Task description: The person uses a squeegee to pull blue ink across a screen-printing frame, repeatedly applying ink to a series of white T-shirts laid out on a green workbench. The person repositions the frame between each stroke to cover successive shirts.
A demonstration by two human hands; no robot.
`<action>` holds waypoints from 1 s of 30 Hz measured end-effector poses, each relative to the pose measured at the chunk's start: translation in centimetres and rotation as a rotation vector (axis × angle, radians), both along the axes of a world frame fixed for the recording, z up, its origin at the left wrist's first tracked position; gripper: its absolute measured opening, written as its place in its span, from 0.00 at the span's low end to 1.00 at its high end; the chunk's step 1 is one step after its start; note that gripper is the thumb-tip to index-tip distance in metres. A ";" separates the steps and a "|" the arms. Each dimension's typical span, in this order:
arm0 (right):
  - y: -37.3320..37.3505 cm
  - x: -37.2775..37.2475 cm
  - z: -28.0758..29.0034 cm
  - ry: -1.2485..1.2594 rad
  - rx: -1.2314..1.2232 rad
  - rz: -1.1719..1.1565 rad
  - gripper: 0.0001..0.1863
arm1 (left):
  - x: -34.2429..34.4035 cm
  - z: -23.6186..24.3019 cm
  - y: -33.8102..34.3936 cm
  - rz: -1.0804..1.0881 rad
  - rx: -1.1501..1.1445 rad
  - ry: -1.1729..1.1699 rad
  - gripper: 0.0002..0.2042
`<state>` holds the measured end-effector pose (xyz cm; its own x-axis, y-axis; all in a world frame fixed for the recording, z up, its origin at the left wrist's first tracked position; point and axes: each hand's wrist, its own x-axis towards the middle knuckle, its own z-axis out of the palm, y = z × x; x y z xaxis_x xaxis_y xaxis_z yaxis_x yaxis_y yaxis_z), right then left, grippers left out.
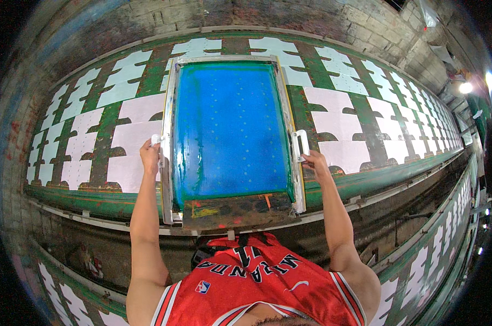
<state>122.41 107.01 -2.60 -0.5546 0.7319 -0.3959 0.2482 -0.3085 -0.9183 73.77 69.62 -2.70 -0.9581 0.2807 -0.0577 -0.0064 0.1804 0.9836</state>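
Red jersey (257, 282) nearest, left hand (150, 156) and right hand (315, 162), grips closed on blue printing screen (229, 130), white cut pieces (132, 136) alongside.

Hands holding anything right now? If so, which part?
Yes: the blue-meshed printing screen frame. The left hand grips the white handle on its left rail; the right hand is at the white handle on its right rail.

Screen frame (229, 133) hides fabric pieces beneath; both hands' fingertips tucked behind handles; far table end too small.
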 end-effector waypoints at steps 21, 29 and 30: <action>3.7 3.4 -2.0 -0.102 0.016 -0.138 0.18 | 4.0 -2.0 3.9 0.037 -0.019 0.045 0.15; 4.8 3.9 -3.0 -0.066 0.034 -0.084 0.15 | 4.0 -2.9 4.4 0.035 -0.048 0.042 0.16; 4.9 3.9 -3.2 -0.092 0.020 -0.097 0.15 | 3.9 -3.1 4.5 0.045 -0.074 0.033 0.16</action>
<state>126.30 111.95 -5.80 -0.4431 0.7884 -0.4266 0.3017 -0.3170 -0.8992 77.67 74.07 -5.83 -0.9714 0.2332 -0.0445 0.0164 0.2530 0.9673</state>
